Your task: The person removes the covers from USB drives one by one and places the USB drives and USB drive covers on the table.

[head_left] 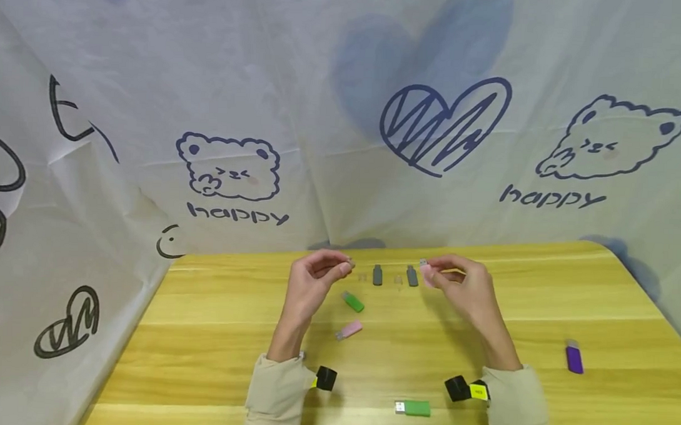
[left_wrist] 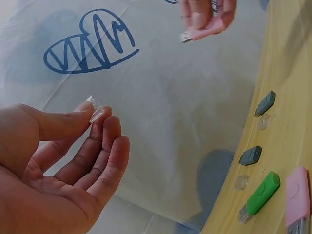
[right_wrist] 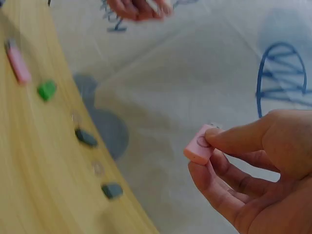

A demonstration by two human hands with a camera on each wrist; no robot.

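Above the back of the table, my left hand [head_left: 306,289] pinches a small clear plastic cap [left_wrist: 96,110] between thumb and forefinger, its other fingers loosely bent. My right hand [head_left: 470,292] grips a pink USB stick [right_wrist: 198,147] between thumb and fingers, and its bare metal plug shows in the head view. Between the hands, two dark grey USB sticks [head_left: 377,276] stand out on the table, with two more clear caps [head_left: 398,280] beside them. Closer to me than the left hand lie a green USB stick [head_left: 354,302] and another pink USB stick [head_left: 351,330].
Another green USB stick [head_left: 419,408] lies near the front, its metal plug pointing left. A purple USB stick [head_left: 574,359] is far right on the wooden table [head_left: 201,345]. A printed white cloth [head_left: 318,193] hangs close behind the back edge and along the left.
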